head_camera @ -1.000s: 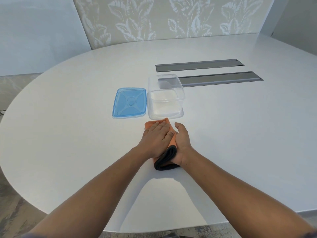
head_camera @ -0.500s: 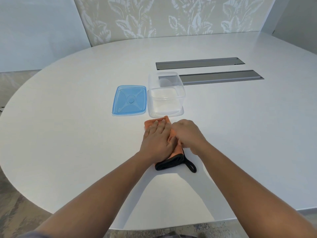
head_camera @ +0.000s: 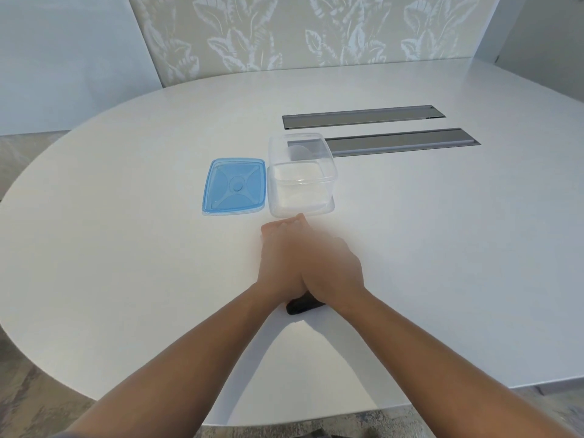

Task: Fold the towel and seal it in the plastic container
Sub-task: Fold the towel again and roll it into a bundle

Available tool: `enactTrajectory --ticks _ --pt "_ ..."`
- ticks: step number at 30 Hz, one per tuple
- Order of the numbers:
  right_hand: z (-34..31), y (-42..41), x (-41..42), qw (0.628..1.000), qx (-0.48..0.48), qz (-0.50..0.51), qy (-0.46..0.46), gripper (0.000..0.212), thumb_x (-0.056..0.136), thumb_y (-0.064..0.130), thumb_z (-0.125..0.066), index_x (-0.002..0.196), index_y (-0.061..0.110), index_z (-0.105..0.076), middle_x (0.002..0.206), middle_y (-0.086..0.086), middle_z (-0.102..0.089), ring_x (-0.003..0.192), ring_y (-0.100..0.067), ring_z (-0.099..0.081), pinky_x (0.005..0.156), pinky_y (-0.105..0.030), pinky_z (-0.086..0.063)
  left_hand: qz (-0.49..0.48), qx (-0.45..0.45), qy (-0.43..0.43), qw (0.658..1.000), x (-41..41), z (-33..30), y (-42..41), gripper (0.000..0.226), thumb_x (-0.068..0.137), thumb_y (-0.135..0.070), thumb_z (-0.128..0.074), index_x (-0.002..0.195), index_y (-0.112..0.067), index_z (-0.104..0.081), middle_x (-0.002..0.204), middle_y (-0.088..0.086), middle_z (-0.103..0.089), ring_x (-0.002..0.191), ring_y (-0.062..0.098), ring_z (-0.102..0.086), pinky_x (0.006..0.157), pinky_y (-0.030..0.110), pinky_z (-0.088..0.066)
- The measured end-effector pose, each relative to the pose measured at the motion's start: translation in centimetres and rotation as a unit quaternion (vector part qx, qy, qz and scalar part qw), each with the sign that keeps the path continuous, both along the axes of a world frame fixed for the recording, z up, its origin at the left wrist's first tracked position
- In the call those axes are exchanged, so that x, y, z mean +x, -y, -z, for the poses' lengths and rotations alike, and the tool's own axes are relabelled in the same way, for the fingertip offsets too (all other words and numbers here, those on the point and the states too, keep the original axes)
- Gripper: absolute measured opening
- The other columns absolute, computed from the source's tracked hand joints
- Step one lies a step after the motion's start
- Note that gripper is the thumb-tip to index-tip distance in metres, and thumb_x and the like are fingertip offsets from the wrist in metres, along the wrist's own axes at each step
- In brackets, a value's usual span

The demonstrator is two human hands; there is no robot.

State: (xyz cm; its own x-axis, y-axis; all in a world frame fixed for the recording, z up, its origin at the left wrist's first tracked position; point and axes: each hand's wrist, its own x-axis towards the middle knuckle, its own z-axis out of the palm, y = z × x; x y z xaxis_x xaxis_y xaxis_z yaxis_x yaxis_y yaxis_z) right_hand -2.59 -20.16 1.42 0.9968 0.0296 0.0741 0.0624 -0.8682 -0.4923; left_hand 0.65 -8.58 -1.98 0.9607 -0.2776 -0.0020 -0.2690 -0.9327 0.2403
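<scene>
The folded towel (head_camera: 304,306) lies on the white table (head_camera: 126,254) just in front of me; only its black near edge shows, the orange part is hidden under my hands. My left hand (head_camera: 279,254) presses down on it, fingers pointing at the container. My right hand (head_camera: 336,270) lies against the left one, over the towel's right side. Both hands are motion-blurred. The clear plastic container (head_camera: 301,200) stands open just beyond my fingertips, with nothing inside. Its blue lid (head_camera: 235,186) lies flat to its left, touching it.
Two long grey cable slots (head_camera: 363,116) (head_camera: 401,142) are set into the table behind the container. The table's rounded edge runs close on my left and in front of me. A leaf-patterned wall panel (head_camera: 316,33) stands behind the table.
My right hand has moved from the towel's right edge up over its top, beside my left hand. The black loop that stuck out to the right has gone under my hands.
</scene>
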Motion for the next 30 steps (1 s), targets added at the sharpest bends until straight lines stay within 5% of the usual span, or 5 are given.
enactTrajectory --ticks 6,17,22,26,30 --pt "1.1 1.2 0.5 1.000 0.006 0.014 -0.010 0.040 0.108 0.043 -0.024 0.111 0.020 -0.056 0.106 -0.004 -0.063 0.093 -0.032 -0.061 0.075 -0.042 -0.046 -0.023 -0.055 -0.013 0.998 0.0 -0.7 0.3 0.060 0.108 -0.042 -0.019 0.164 -0.024 -0.010 0.173 -0.001 -0.004 0.159 0.020 0.002 0.126 0.039 0.003" --pt "0.2 0.5 0.8 0.998 -0.022 -0.014 -0.057 0.014 0.102 0.029 -0.035 0.106 0.021 -0.046 0.102 -0.002 -0.052 0.084 -0.030 -0.052 0.072 -0.038 -0.038 -0.020 0.000 0.002 1.000 1.3 -1.3 -0.4 0.061 0.106 -0.042 -0.016 0.164 -0.029 -0.007 0.172 -0.006 -0.006 0.158 0.023 0.002 0.126 0.045 0.001" --pt "-0.9 0.1 1.5 0.989 -0.141 -0.029 -0.030 0.034 0.099 0.023 -0.045 0.133 0.016 -0.050 0.127 -0.004 -0.054 0.111 -0.030 -0.057 0.075 -0.038 -0.042 -0.024 0.021 0.008 0.999 1.4 -0.6 -0.6 0.064 0.104 -0.049 -0.020 0.163 -0.032 -0.002 0.172 -0.006 -0.003 0.158 0.027 0.006 0.126 0.047 0.003" --pt "-0.2 -1.3 1.6 0.997 0.082 0.002 0.015 0.045 0.100 0.030 -0.039 0.140 0.015 -0.053 0.144 -0.002 -0.057 0.129 -0.025 -0.055 0.102 -0.041 -0.046 -0.026 0.059 0.014 0.998 1.5 -0.3 -0.8 0.085 0.096 -0.060 -0.038 0.163 -0.029 0.003 0.172 -0.005 0.000 0.158 0.029 0.006 0.126 0.049 -0.003" --pt "1.7 -2.5 0.9 0.998 0.047 -0.040 0.018 0.067 0.103 0.045 -0.026 0.162 0.014 -0.029 0.172 -0.001 -0.022 0.156 -0.016 -0.021 0.124 -0.040 -0.025 -0.030 0.055 0.025 0.998 1.5 -0.1 -1.0 0.080 0.101 -0.055 -0.038 0.163 -0.029 0.003 0.172 -0.006 0.000 0.158 0.024 0.005 0.127 0.045 -0.001"
